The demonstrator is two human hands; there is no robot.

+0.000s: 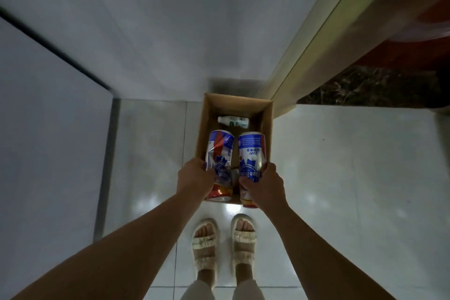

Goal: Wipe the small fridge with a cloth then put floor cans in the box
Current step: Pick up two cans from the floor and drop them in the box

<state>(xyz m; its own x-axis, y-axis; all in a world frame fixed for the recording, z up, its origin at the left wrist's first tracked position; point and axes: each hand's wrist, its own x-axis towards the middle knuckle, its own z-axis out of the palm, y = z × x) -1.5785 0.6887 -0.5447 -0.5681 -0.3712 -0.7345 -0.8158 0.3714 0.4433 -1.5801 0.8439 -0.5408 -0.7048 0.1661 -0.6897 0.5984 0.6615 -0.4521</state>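
Both hands (194,178) (264,184) grip cans (220,153) (250,153) lengthwise, seemingly above box (266,117)

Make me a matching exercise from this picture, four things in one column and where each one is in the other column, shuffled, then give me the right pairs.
Things
1. crumpled can
2. smooth can
3. white bottle
4. cardboard box

Places
A. lying on the box bottom
B. on the tiled floor, against the wall
C. gripped by the right hand
D. gripped by the left hand

Pairs: 1-D, 2-C, 3-A, 4-B
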